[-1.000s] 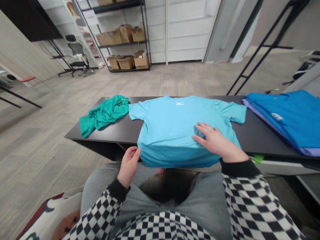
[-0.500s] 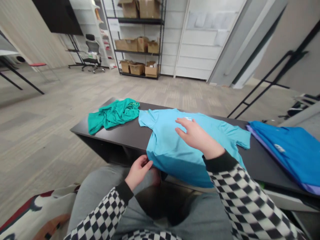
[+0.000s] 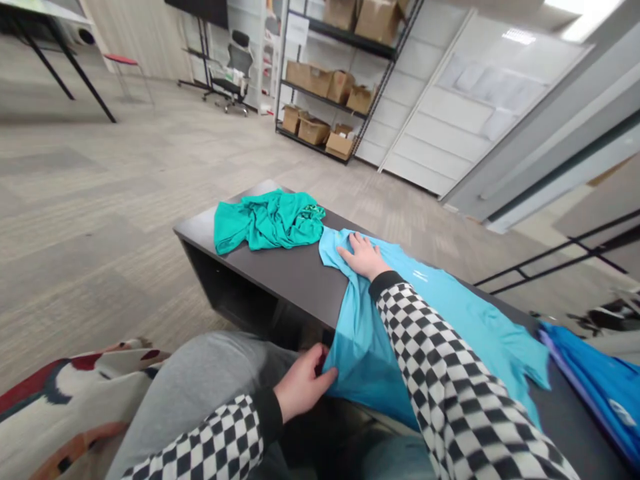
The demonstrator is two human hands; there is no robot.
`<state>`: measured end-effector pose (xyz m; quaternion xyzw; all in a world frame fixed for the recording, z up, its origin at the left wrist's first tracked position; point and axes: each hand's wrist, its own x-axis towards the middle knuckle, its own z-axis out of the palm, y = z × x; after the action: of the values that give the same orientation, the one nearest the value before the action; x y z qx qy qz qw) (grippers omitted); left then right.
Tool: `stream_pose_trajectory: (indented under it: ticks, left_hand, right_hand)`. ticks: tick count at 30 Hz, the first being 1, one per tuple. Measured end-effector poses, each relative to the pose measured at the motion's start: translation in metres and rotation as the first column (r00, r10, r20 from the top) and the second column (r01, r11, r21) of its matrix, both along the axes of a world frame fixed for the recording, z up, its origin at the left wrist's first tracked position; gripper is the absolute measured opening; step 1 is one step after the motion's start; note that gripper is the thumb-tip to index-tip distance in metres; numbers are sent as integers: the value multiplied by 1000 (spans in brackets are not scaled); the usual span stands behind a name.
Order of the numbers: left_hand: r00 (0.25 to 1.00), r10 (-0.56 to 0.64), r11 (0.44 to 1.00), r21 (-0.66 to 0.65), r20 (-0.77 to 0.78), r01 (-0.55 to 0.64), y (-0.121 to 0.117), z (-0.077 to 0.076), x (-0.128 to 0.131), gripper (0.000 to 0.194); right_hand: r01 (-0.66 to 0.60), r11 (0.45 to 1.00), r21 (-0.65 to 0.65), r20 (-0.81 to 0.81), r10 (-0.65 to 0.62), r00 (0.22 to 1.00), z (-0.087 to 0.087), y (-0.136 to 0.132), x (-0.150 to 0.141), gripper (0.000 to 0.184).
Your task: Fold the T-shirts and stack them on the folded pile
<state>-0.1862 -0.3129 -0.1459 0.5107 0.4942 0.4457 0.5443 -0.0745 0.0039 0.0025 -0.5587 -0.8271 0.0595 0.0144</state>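
A light blue T-shirt (image 3: pixel 450 313) lies spread on a dark table (image 3: pixel 300 280), its lower part hanging over the near edge. My left hand (image 3: pixel 306 381) pinches the shirt's hem at its left corner, thumb and fingers closed on the cloth. Near the left sleeve, my right hand (image 3: pixel 364 257) rests flat on the shirt with its fingers stretched out. Folds run down the shirt's left side between the two hands. A crumpled green garment (image 3: pixel 273 223) lies beside the left sleeve, close to it.
Folded blue and purple clothes (image 3: pixel 595 380) lie at the table's right end. Beyond the table stand a metal shelf (image 3: pixel 345 40) with cardboard boxes and an office chair (image 3: pixel 239 70). A patterned cloth (image 3: pixel 65 413) is at my lower left.
My right hand has moved from above the shirt's chest to its left shoulder and now lies on the cloth. My left hand still holds the hem. The camera view has turned and tilted.
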Motion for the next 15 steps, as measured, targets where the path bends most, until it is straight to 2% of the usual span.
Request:
stream_pose_trajectory:
  ticks: [3,6,9,12,14,15]
  left_hand:
    - [995,-83,993,-81,54,88,-1,4,0,32]
    - [976,-204,961,-177,75,214,-3,4,2,35]
    - [964,-263,951,-158,38,266,-7,2,5,31]
    - [964,-265,958,-125,-28,259,-10,1,8,30]
    - [962,-271,953,-147,-33,264,-11,1,8,32]
    - [961,-275,950,-163,-28,267,-12,2,8,34]
  right_hand:
    - [-35,999,-42,23,36,999,0,13,8,98]
    - [-61,994,-94,53,66,996,6,23,21,95]
    - [-69,993,-100,91,79,993,15,25,28,93]
    - [-126,992,7,72,125,990,22,15,16,86]
    - [-201,977,75,49,198,979,23,-1,-3,79]
    - [-237,969,66,46,234,971,23,-11,-14,78]
